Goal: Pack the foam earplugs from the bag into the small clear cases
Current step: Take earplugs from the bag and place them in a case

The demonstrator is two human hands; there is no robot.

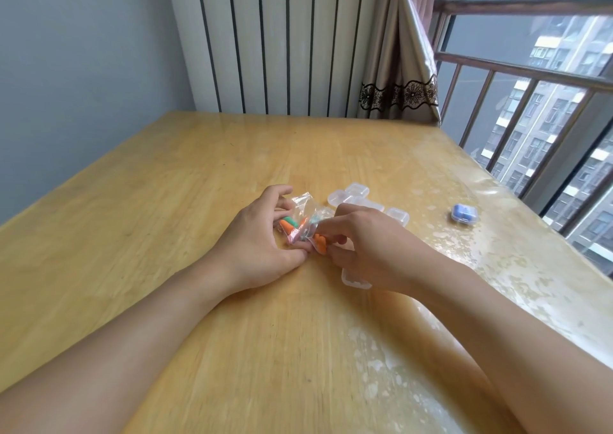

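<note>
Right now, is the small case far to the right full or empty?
Full: the case is shut and blue shapes fill it, probably earplugs.

Single head-worn wide-angle view. Faces forward and down over the glossy light wooden bench (166, 234). Hands near, mid-frame.

Bare wooden table (139, 221) is offered on the near and left sides, where passage is unobstructed; the middle is taken up by the left hand (257, 251) and right hand (371, 251), closed together around the clear bag (303, 211); just beyond and right of them the way is narrowed by a cluster of empty clear cases (356, 195); one more case (356, 279) is partly covered under the right wrist; a blue-filled case (464, 213) stands well apart near the right edge; the far side is bounded by the radiator (282, 42) and curtain (398, 69).
</note>
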